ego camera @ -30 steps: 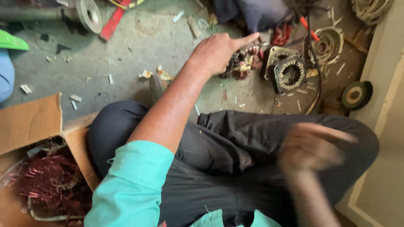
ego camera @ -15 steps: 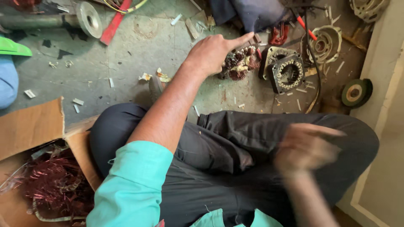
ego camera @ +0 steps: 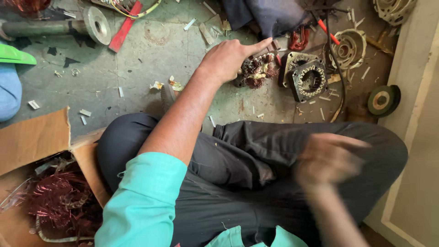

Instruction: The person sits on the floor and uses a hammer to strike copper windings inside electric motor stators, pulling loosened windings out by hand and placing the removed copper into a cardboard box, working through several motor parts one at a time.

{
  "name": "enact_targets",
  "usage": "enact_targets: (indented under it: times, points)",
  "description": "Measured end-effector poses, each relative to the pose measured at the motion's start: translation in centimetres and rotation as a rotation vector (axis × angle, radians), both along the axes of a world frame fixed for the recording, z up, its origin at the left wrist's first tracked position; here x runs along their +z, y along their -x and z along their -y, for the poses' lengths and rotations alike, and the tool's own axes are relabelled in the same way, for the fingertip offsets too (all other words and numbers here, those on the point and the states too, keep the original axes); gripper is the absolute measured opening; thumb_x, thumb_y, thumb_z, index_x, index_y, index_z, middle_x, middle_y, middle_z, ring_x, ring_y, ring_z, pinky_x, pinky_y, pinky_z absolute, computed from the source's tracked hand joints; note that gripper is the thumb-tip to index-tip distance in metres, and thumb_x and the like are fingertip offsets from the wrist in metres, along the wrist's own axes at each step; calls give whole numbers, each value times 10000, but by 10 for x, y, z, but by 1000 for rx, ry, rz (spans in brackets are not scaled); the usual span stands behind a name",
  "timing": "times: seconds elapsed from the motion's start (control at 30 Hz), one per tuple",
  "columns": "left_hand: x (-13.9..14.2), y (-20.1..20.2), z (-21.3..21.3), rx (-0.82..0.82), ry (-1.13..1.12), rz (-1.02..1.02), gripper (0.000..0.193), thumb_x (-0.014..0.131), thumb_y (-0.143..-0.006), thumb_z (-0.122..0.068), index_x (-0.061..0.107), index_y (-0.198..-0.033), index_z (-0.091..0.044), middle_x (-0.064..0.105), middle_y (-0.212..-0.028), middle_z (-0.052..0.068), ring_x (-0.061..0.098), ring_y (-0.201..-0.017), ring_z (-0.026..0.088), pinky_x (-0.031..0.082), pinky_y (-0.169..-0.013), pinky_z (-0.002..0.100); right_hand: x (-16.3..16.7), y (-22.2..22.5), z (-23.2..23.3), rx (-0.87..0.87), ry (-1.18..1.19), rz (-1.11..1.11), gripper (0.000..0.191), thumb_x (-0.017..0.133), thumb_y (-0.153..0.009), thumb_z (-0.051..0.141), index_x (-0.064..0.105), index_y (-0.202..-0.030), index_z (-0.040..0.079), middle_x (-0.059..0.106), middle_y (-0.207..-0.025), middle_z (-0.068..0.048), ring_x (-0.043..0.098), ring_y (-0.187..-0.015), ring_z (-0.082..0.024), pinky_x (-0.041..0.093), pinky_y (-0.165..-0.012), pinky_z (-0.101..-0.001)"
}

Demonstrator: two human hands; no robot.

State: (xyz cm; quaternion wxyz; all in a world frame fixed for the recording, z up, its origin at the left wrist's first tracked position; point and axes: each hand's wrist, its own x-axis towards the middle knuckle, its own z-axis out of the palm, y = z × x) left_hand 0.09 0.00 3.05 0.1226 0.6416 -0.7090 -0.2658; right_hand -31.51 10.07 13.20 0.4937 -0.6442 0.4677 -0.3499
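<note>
Sitting: we look down on crossed legs in dark trousers (ego camera: 256,151) on a grey concrete floor (ego camera: 151,59), with a teal sleeve (ego camera: 141,201) near the bottom edge.
Left hand: our left hand (ego camera: 228,59) reaches far across the floor and rests on a stator (ego camera: 257,72) wound with dark copper wire; the forefinger points right along its top. Its grip is loose, fingers curled over the near side, touching rather than clasping as far as we can see.
Stator: it lies on the floor beyond the knees, just left of a square motor housing (ego camera: 307,78).
Right hand: our right hand (ego camera: 331,158) hangs over the right knee, blurred; we cannot tell whether its grip is released or clenched, and nothing shows in it.
Far right: a pale winding ring (ego camera: 350,48) sits beyond the housing, a black cable (ego camera: 336,68) runs past it, and a small grinding disc (ego camera: 383,99) lies by the wall.
Far left: a metal shaft with a disc (ego camera: 93,25) and a red strip (ego camera: 125,27).
Near left: a cardboard box (ego camera: 34,137) holds tangled copper wire (ego camera: 57,201).
Floor: scattered with small paper scraps (ego camera: 84,112).
</note>
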Motion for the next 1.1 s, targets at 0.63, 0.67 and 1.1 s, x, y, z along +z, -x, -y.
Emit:
enact_targets:
  times: [0.63,0.67,1.1]
  points:
    - [0,-6,1,-10,-21,27,1047,582,-825,131,322,-1522,-605,693,-972,219,711,-936,387,574,-877,495,-53,-5,-23,45,-90,-587,181,579,-1071,169,628,-972,26,540,-806,-151,520,-732,-231,436,-617,-320]
    - [-1,-6,2,-5,-1,-4,1030,593,-821,113,313,-1529,-581,694,-972,218,702,-931,403,571,-865,502,-38,0,-23,-42,-289,-521,202,577,-1092,182,629,-961,36,522,-742,-110,484,-678,-133,432,-580,-311]
    - [0,-7,3,-3,14,-19,1078,651,-748,119,324,-1523,-555,691,-951,222,705,-908,399,572,-818,506,-51,-16,-8,116,169,-675,202,623,-1032,229,629,-990,31,613,-779,-97,584,-756,-253,397,-596,-279]
